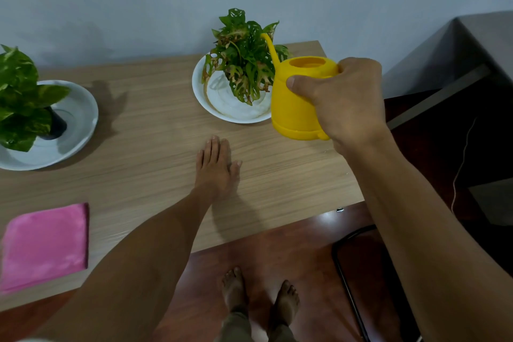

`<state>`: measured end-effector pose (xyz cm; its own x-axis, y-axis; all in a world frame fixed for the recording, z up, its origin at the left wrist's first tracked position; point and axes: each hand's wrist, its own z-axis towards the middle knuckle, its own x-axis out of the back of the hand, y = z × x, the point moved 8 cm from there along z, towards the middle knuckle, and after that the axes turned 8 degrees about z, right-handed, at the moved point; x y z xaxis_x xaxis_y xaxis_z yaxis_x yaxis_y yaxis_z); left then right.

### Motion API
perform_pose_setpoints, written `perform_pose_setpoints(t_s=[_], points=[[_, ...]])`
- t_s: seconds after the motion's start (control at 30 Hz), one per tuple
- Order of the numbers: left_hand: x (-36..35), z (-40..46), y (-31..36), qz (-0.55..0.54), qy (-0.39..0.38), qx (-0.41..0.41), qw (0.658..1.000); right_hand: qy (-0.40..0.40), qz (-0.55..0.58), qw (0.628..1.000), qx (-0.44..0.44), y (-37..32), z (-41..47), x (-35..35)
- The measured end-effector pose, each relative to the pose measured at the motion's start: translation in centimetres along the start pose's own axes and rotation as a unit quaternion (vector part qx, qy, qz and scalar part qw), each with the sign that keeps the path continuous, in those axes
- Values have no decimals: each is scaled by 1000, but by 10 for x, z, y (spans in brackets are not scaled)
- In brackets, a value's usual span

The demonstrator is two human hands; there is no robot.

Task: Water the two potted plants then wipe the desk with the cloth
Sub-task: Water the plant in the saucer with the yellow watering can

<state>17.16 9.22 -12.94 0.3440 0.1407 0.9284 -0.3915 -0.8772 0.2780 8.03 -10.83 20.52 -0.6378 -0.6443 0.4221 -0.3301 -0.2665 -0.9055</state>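
A folded pink cloth lies at the desk's near-left edge, by a leafy plant on a white plate. The left hand rests flat, fingers together. The right hand grips a yellow can, spout among the second plant's holed, browning leaves.

The right hand covers the handle of the yellow watering can, and the can hides part of the white dish beneath the nearer plant. That plant's pot is buried under leaves. The left plant, its dish and the pink cloth are cut off by the left edge.
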Motion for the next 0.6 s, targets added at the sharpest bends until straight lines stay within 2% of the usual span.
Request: perform_pose_setpoints(t_s=[0.47,0.6], points=[[1,-1,1,-13,2,0,1000,-27,55,998,-14,14,-14,-9],[2,-1,0,-18,0,-2,1000,3,86,996,-12,22,-22,-12]])
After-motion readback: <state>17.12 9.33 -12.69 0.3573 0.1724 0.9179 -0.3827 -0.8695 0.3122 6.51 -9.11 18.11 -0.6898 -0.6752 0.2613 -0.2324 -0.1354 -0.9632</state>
